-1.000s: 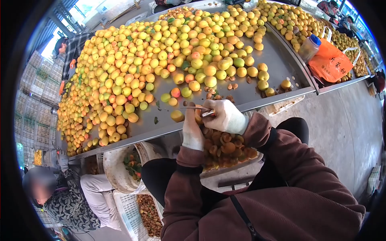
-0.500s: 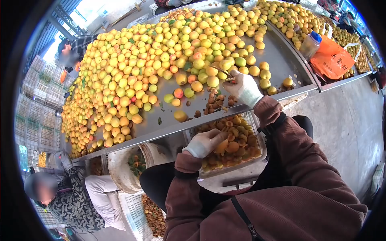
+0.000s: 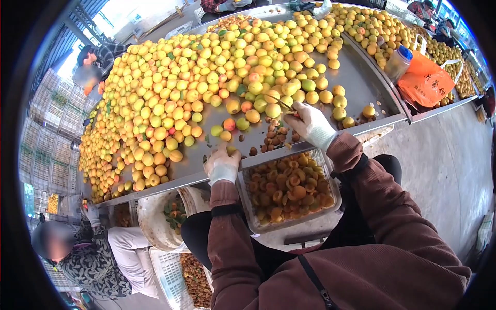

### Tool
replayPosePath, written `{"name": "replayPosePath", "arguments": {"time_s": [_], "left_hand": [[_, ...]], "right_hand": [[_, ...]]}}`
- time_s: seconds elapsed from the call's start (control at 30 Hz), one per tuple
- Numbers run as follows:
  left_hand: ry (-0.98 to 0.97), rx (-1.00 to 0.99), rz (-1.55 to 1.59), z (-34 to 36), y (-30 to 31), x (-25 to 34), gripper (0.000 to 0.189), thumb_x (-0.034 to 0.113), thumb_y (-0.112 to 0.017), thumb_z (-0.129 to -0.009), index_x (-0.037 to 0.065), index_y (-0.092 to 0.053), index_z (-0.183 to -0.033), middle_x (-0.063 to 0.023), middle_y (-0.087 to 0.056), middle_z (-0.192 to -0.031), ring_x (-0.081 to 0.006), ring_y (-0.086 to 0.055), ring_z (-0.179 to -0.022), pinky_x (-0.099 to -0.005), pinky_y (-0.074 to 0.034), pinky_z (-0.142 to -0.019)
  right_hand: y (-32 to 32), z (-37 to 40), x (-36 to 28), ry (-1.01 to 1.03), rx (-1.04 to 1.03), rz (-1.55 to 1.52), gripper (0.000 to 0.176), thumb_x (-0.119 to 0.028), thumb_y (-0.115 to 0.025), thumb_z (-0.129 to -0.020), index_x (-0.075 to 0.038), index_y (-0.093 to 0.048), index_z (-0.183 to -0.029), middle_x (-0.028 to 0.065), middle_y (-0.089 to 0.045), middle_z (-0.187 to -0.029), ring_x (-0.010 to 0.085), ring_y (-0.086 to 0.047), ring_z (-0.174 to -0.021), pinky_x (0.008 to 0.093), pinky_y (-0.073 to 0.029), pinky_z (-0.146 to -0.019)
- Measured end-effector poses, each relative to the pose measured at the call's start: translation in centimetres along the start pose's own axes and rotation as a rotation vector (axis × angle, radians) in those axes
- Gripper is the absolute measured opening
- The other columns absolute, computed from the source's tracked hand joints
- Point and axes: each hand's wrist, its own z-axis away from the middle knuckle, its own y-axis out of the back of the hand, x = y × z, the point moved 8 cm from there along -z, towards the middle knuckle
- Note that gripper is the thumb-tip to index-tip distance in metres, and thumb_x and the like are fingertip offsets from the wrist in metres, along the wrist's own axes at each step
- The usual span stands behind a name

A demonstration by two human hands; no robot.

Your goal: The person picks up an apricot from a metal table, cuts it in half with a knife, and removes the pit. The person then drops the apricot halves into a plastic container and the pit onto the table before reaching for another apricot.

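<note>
Right gloved hand (image 3: 310, 121) clenches thin metal knife (image 3: 279, 101), blade reaching yellow apricot pile (image 3: 181, 77); left gloved hand (image 3: 222, 165) cupped at steel surface (image 3: 361, 82) edge, contents indeterminate.

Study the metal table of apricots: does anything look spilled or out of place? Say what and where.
Brown pits lie scattered loose on the metal table beside the right hand and its knife. An orange bag and a jar sit among the fruit, far right.

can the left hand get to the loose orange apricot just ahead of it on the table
Probably yes. The left hand rests at the front edge of the table, the apricot lies loose just beyond it, and the right hand, holding a knife, is off to the side.
</note>
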Motion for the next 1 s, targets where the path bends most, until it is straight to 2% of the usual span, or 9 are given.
{"name": "replayPosePath", "arguments": {"time_s": [0.1,0.17,0.2,0.27,0.33,0.4,0.6,0.7,1.0], "left_hand": [[-0.127,0.060,0.030,-0.7,-0.9,0.7,0.043,0.031,-0.065,-0.080,0.008,-0.063,-0.116,-0.0161,-0.066,-0.105,-0.0284,-0.064,-0.097,-0.0398,-0.050,-0.088],[-0.183,0.055,0.850,-0.3,-0.1,2.0,0.045,0.038,-0.061,-0.087,0.005,-0.063,-0.117,-0.0117,-0.066,-0.102,-0.0231,-0.065,-0.090,-0.0349,-0.052,-0.082],[-0.198,0.054,0.847,0.0,0.0,2.8,0.045,0.038,-0.061,-0.087,0.005,-0.063,-0.117,-0.0117,-0.066,-0.102,-0.0231,-0.065,-0.090,-0.0349,-0.052,-0.082],[0.143,-0.183,1.534,1.8,-0.2,4.3,0.046,0.043,-0.053,-0.095,0.002,-0.063,-0.113,-0.0090,-0.065,-0.099,-0.0192,-0.063,-0.082,-0.0315,-0.052,-0.075],[0.219,-0.328,1.596,2.7,-0.7,5.0,0.048,0.048,-0.049,-0.098,0.003,-0.061,-0.111,-0.0085,-0.064,-0.096,-0.0192,-0.060,-0.079,-0.0342,-0.051,-0.075],[0.208,-0.427,1.841,3.6,-1.2,6.8,0.050,0.052,-0.049,-0.097,0.005,-0.057,-0.112,-0.0079,-0.062,-0.090,-0.0175,-0.056,-0.076,-0.0357,-0.049,-0.077],[0.105,-0.531,1.895,3.2,-1.9,7.9,0.058,0.060,-0.038,-0.098,0.007,-0.054,-0.115,-0.0058,-0.057,-0.087,-0.0179,-0.053,-0.080,-0.0358,-0.046,-0.077],[0.188,-0.571,1.910,3.2,-2.1,8.5,0.060,0.060,-0.031,-0.099,0.008,-0.053,-0.118,-0.0065,-0.058,-0.094,-0.0197,-0.055,-0.087,-0.0376,-0.046,-0.083],[0.240,-0.582,2.153,3.8,-0.7,9.8,0.064,0.061,-0.029,-0.099,0.009,-0.044,-0.134,-0.0108,-0.052,-0.128,-0.0285,-0.051,-0.119,-0.0466,-0.040,-0.104]], "right_hand": [[0.9,0.3,-0.6,-0.105,-0.016,-0.055,0.027,-0.027,-0.062,-0.090,-0.002,-0.056,-0.100,0.0182,-0.065,-0.081,0.0356,-0.065,-0.077,0.0389,-0.051,-0.068],[1.0,0.3,0.3,-0.205,-0.033,-0.095,0.030,-0.030,-0.058,-0.093,-0.001,-0.055,-0.098,0.0175,-0.062,-0.079,0.0294,-0.065,-0.068,0.0375,-0.051,-0.066],[1.0,0.3,0.7,-0.204,-0.019,-0.097,0.030,-0.030,-0.058,-0.093,-0.001,-0.055,-0.098,0.0175,-0.062,-0.079,0.0294,-0.065,-0.068,0.0375,-0.051,-0.066],[1.0,0.2,0.3,-0.233,-0.017,-0.106,0.031,-0.030,-0.058,-0.093,-0.001,-0.055,-0.102,0.0131,-0.060,-0.075,0.0212,-0.061,-0.060,0.0339,-0.051,-0.062],[-0.7,1.8,-1.1,-0.375,-0.201,-0.638,0.030,-0.031,-0.057,-0.094,-0.003,-0.057,-0.105,0.0042,-0.058,-0.073,0.0105,-0.057,-0.062,0.0245,-0.047,-0.057],[-1.4,2.4,-3.6,-0.185,-0.264,-0.613,0.032,-0.032,-0.057,-0.094,-0.003,-0.057,-0.108,0.0034,-0.059,-0.075,0.0098,-0.057,-0.062,0.0243,-0.046,-0.056],[-3.5,3.7,-3.2,-0.357,-0.337,-0.635,0.035,-0.032,-0.057,-0.097,-0.002,-0.056,-0.114,-0.0004,-0.057,-0.080,0.0115,-0.054,-0.064,0.0265,-0.045,-0.060],[-3.6,3.5,-4.5,-0.052,-0.249,-0.385,0.029,-0.027,-0.057,-0.098,-0.003,-0.056,-0.113,0.0073,-0.059,-0.079,0.0152,-0.058,-0.072,0.0306,-0.049,-0.068],[-4.9,4.1,-5.7,-0.030,-0.283,-0.451,0.027,-0.028,-0.056,-0.097,-0.002,-0.055,-0.099,0.0165,-0.061,-0.076,0.0269,-0.065,-0.074,0.0362,-0.049,-0.069]]}}
